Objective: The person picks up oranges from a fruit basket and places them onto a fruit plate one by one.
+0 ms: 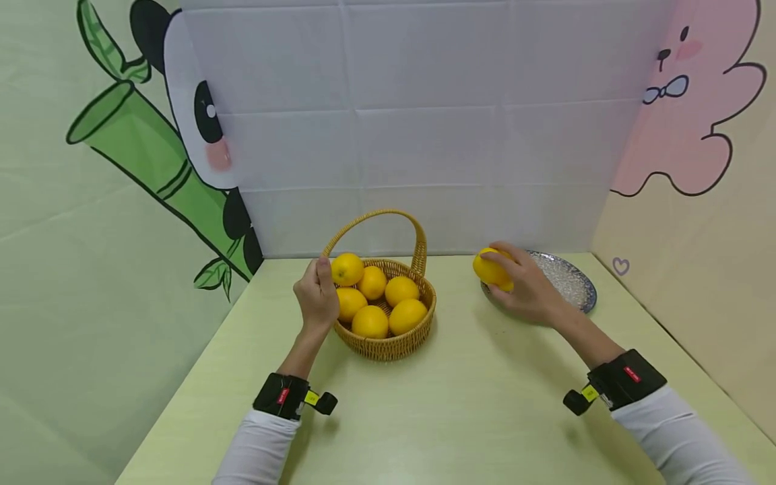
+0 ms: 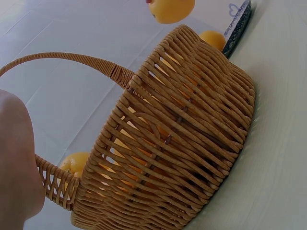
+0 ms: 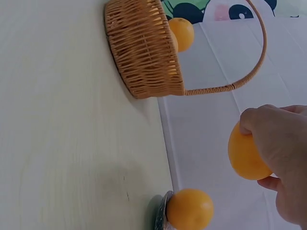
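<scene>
My left hand (image 1: 317, 296) grips the handle of a tan wicker basket (image 1: 388, 349) at its left side. Several yellow lemons (image 1: 370, 322) fill the basket, which stands on the table. To the right, my right hand (image 1: 529, 286) holds another lemon (image 1: 492, 269) between thumb and fingers. This lemon (image 3: 247, 153) is up off the plate in the right wrist view. Below it, a single lemon (image 3: 190, 209) lies on the patterned plate (image 1: 566, 277); my right hand hides that one in the head view.
The pale green table (image 1: 424, 417) meets a white folded sheet (image 1: 430, 148) right behind the basket and plate. A green panel (image 1: 91, 283) with a panda drawing stands on the left, and a beige panel (image 1: 715, 283) with a pink animal on the right.
</scene>
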Available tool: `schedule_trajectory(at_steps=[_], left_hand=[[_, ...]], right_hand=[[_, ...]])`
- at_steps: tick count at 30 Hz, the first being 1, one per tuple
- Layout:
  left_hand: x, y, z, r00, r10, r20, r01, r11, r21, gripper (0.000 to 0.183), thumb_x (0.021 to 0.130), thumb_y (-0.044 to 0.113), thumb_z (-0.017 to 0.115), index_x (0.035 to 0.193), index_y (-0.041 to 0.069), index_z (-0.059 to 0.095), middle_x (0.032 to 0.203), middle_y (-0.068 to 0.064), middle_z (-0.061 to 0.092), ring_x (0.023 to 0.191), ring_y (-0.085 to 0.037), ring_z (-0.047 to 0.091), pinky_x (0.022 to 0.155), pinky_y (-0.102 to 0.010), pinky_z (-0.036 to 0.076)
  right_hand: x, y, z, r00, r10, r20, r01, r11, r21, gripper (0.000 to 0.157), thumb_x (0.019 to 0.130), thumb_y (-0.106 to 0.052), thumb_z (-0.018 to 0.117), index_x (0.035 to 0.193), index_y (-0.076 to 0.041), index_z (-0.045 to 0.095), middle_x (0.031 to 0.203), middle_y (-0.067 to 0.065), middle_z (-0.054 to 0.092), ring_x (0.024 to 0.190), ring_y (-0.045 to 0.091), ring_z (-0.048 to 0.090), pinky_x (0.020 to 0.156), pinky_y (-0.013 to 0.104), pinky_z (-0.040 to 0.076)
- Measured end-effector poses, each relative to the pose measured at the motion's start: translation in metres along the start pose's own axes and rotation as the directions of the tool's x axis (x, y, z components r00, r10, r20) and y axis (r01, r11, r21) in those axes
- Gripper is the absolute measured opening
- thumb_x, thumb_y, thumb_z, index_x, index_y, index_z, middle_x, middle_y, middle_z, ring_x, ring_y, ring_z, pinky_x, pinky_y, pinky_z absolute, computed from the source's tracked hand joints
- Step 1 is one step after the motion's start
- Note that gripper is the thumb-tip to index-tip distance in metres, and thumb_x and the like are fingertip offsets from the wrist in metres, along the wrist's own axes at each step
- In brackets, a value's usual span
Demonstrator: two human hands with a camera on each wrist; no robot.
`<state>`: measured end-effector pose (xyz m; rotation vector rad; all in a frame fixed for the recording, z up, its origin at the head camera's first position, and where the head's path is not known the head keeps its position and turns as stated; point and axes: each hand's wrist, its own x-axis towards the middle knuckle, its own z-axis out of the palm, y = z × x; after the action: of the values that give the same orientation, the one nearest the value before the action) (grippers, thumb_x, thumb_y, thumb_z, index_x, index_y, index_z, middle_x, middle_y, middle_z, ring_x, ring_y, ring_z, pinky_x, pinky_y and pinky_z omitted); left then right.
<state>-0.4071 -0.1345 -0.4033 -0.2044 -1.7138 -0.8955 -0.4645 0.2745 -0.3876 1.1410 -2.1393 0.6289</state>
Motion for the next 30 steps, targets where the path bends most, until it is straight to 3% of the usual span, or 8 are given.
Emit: schedule_trajectory(at_steps=[6,15,25,30], left_hand=[[-0.001,-0.003,0.001,1.0,-0.006,0.001,0.006,1.0,0.005,0.057,0.112,0.038,0.038,0.065,0.006,0.038,0.052,-0.004,0.03,0.041,-0.016,0.023,0.039,-0.024,0.016],[-0.001,-0.003,0.001,1.0,-0.01,0.016,0.01,1.0,0.015,0.06,0.113,0.044,0.035,0.066,0.007,0.039,0.052,-0.004,0.03,0.04,-0.017,0.023,0.038,-0.024,0.015],[-0.001,-0.002,0.0,1.0,-0.004,0.009,0.004,1.0,0.011,0.054,0.112,0.032,0.04,0.065,0.005,0.039,0.052,-0.003,0.029,0.04,-0.013,0.021,0.038,-0.023,0.015],[0.0,-0.003,0.001,1.0,-0.011,0.013,0.01,1.0,0.011,0.056,0.113,0.036,0.038,0.066,0.005,0.039,0.051,-0.003,0.029,0.04,-0.014,0.021,0.038,-0.023,0.015]], right_hand=[[-0.012,0.021,0.002,0.998,0.04,0.042,-0.042,0.999,0.025,0.06,0.074,-0.003,0.085,0.13,0.0,0.064,0.142,0.023,0.05,0.128,0.04,0.046,0.1,0.06,0.044],[-0.03,0.038,0.009,0.973,0.107,0.204,-0.115,0.993,0.026,0.056,0.079,-0.005,0.082,0.132,-0.001,0.064,0.147,0.025,0.048,0.132,0.043,0.043,0.105,0.064,0.038],[-0.041,0.05,0.022,0.969,0.086,0.23,-0.097,0.995,0.035,0.054,0.076,0.002,0.082,0.127,0.003,0.066,0.139,0.029,0.052,0.127,0.046,0.046,0.103,0.066,0.039],[-0.041,0.055,0.024,0.97,0.076,0.229,-0.086,0.996,0.035,0.053,0.075,0.003,0.081,0.126,0.004,0.065,0.139,0.03,0.052,0.126,0.046,0.047,0.104,0.064,0.038]])
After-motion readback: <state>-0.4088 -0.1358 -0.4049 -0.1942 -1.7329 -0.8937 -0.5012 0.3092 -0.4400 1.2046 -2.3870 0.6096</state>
